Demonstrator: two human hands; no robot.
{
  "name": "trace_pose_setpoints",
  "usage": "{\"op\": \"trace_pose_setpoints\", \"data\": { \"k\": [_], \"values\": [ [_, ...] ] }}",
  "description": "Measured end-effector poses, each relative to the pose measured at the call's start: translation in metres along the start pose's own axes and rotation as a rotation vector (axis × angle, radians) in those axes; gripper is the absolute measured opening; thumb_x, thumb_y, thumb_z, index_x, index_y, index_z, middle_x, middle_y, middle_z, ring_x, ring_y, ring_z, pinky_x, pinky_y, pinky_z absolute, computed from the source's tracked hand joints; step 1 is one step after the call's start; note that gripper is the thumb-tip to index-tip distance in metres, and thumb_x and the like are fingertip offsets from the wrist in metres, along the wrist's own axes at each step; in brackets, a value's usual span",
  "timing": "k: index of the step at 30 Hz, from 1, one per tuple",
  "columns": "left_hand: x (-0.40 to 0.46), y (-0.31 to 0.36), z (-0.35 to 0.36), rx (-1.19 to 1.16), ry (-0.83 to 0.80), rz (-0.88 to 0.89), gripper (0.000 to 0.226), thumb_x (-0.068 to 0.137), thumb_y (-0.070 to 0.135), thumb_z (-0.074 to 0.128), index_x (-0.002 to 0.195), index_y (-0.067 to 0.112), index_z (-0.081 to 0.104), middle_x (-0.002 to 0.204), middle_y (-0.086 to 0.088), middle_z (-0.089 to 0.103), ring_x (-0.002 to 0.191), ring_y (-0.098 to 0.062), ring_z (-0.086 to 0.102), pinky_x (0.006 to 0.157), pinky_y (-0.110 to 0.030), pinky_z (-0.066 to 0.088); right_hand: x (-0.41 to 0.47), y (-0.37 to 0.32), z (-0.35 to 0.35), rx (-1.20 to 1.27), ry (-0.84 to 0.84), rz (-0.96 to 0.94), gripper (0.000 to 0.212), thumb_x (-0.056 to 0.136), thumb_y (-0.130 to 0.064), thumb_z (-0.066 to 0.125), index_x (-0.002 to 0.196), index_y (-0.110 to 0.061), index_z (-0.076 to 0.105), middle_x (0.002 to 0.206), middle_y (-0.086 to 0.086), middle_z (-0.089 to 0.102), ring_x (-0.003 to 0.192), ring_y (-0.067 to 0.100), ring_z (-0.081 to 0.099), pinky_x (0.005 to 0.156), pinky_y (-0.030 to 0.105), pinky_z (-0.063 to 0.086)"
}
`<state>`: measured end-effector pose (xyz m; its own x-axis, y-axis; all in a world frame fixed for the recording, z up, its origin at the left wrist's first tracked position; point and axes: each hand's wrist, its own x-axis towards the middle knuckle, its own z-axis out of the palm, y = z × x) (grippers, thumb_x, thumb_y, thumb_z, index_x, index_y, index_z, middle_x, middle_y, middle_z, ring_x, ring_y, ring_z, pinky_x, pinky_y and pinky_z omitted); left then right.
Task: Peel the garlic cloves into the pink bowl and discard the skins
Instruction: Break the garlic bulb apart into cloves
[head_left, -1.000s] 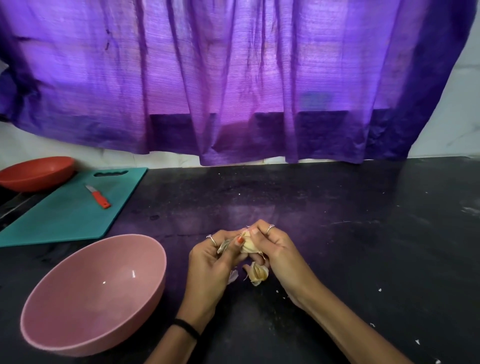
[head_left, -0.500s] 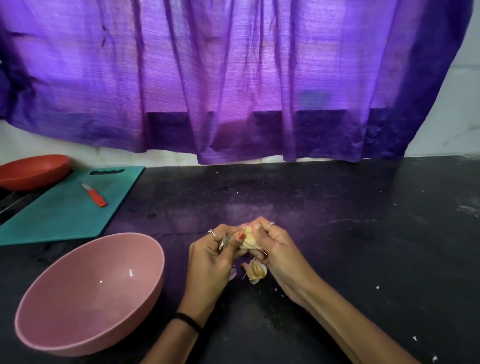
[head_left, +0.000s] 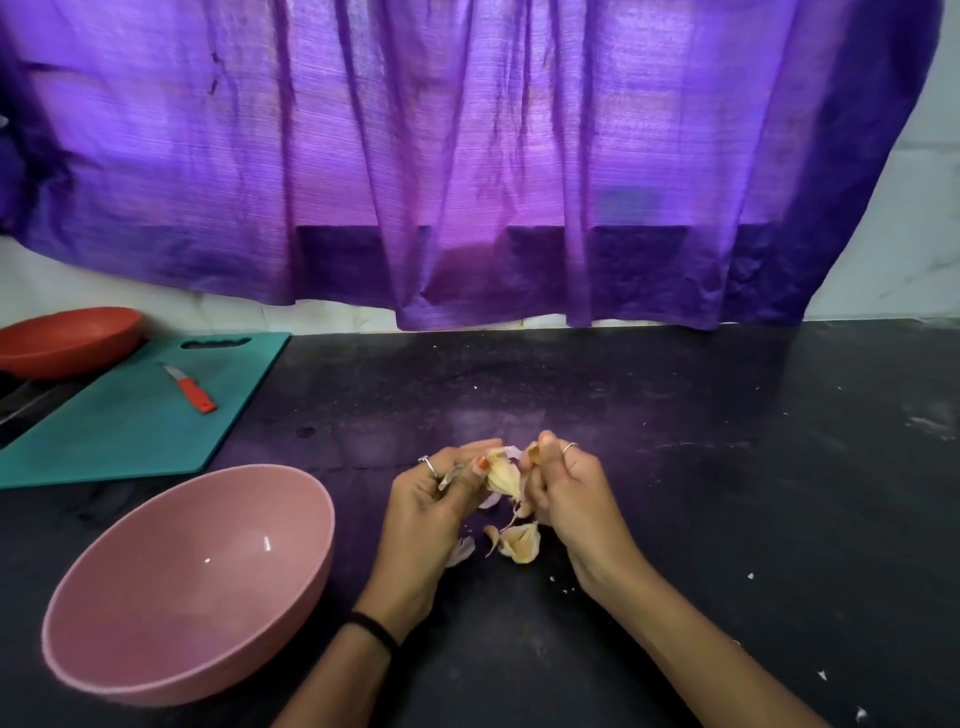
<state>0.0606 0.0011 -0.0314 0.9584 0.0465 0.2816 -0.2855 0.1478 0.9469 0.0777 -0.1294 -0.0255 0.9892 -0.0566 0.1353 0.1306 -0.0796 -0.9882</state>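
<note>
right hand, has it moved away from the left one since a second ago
Yes. The right hand has pulled slightly right, away from the left hand, opening a gap above the garlic piece on the counter.

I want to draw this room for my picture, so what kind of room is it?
Most likely a home kitchen. A teal cutting board with a small red-handled knife lies on a dark countertop, and both hands are peeling garlic beside a pink bowl.
</note>
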Motion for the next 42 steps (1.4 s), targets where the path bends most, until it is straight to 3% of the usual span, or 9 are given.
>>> {"op": "trace_pose_setpoints", "data": {
  "k": [3, 7, 12, 18, 21, 29, 34, 38, 42],
  "values": [
    [0.003, -0.001, -0.002, -0.094, 0.042, 0.030, 0.022, 0.084, 0.020, 0.058, 0.097, 0.009, 0.072, 0.096, -0.005, 0.074, 0.088, -0.012, 0.068, 0.081, -0.025, 0.055, 0.006, 0.002, -0.011, -0.155, 0.116, -0.072, 0.042, 0.105, -0.028, 0.034, 0.077, -0.008, 0.058, 0.040, -0.012, 0.041, 0.044, 0.002, 0.042, 0.057, 0.021, 0.039],
    [0.005, -0.005, -0.005, -0.162, 0.086, -0.016, 0.021, 0.087, 0.021, 0.057, 0.097, 0.013, 0.074, 0.080, -0.007, 0.066, 0.066, -0.006, 0.056, 0.066, -0.016, 0.050, 0.008, 0.012, -0.017, -0.696, 0.036, -0.214, 0.029, 0.102, -0.025, 0.042, 0.085, -0.012, 0.060, 0.073, 0.002, 0.063, 0.072, 0.024, 0.062, 0.067, 0.038, 0.050],
    [0.004, -0.004, -0.004, -0.227, 0.085, -0.061, 0.019, 0.092, 0.010, 0.053, 0.099, 0.011, 0.071, 0.089, -0.003, 0.073, 0.084, -0.009, 0.067, 0.074, -0.015, 0.052, 0.005, 0.019, -0.015, -0.930, -0.132, -0.291, 0.026, 0.100, -0.028, 0.046, 0.094, -0.017, 0.068, 0.089, -0.001, 0.056, 0.092, 0.020, 0.052, 0.079, 0.032, 0.043],
    [0.003, -0.003, -0.003, -0.184, 0.069, -0.065, 0.018, 0.092, 0.000, 0.054, 0.101, 0.008, 0.067, 0.091, -0.003, 0.074, 0.087, -0.010, 0.068, 0.074, -0.016, 0.052, -0.002, 0.008, -0.012, -0.633, 0.045, -0.442, 0.023, 0.100, -0.030, 0.047, 0.097, -0.021, 0.068, 0.089, -0.009, 0.056, 0.086, 0.007, 0.050, 0.075, 0.022, 0.037],
    [0.001, -0.003, -0.002, -0.085, 0.033, -0.036, 0.020, 0.091, -0.003, 0.054, 0.101, 0.009, 0.067, 0.090, 0.000, 0.073, 0.085, -0.009, 0.067, 0.072, -0.015, 0.051, -0.010, -0.004, -0.007, -0.375, -0.090, -0.370, 0.019, 0.100, -0.026, 0.049, 0.104, -0.020, 0.067, 0.091, -0.010, 0.067, 0.085, 0.003, 0.063, 0.074, 0.017, 0.047],
    [-0.001, 0.000, 0.000, -0.143, -0.037, -0.075, 0.021, 0.089, 0.000, 0.059, 0.106, 0.008, 0.069, 0.105, -0.013, 0.072, 0.103, -0.025, 0.067, 0.091, -0.033, 0.052, -0.010, 0.000, -0.007, -0.284, -0.127, -0.304, 0.013, 0.094, -0.015, 0.062, 0.106, -0.020, 0.063, 0.089, -0.003, 0.072, 0.082, 0.006, 0.069, 0.076, 0.031, 0.057],
    [0.002, 0.001, 0.003, -0.137, -0.027, -0.018, 0.022, 0.080, 0.002, 0.066, 0.101, 0.007, 0.070, 0.099, -0.009, 0.074, 0.094, -0.017, 0.069, 0.076, -0.020, 0.053, -0.008, -0.002, -0.008, -0.192, -0.143, -0.277, 0.011, 0.090, -0.014, 0.067, 0.100, -0.016, 0.064, 0.086, 0.002, 0.073, 0.079, 0.012, 0.070, 0.076, 0.035, 0.059],
    [0.002, -0.002, 0.000, -0.112, -0.008, -0.050, 0.035, 0.077, 0.014, 0.067, 0.112, 0.012, 0.067, 0.102, -0.005, 0.074, 0.098, -0.013, 0.068, 0.078, -0.018, 0.052, -0.005, 0.001, -0.008, -0.146, -0.150, -0.228, 0.017, 0.088, -0.011, 0.070, 0.102, -0.019, 0.068, 0.087, 0.004, 0.073, 0.083, 0.016, 0.070, 0.081, 0.037, 0.057],
    [0.000, -0.001, 0.000, -0.059, 0.005, -0.042, 0.022, 0.088, 0.006, 0.060, 0.106, 0.012, 0.070, 0.100, -0.001, 0.074, 0.098, -0.010, 0.068, 0.080, -0.017, 0.051, -0.006, 0.003, -0.007, -0.126, -0.187, -0.211, 0.016, 0.091, -0.013, 0.066, 0.106, -0.019, 0.067, 0.091, 0.002, 0.073, 0.086, 0.012, 0.069, 0.081, 0.029, 0.056]
  ]
}}
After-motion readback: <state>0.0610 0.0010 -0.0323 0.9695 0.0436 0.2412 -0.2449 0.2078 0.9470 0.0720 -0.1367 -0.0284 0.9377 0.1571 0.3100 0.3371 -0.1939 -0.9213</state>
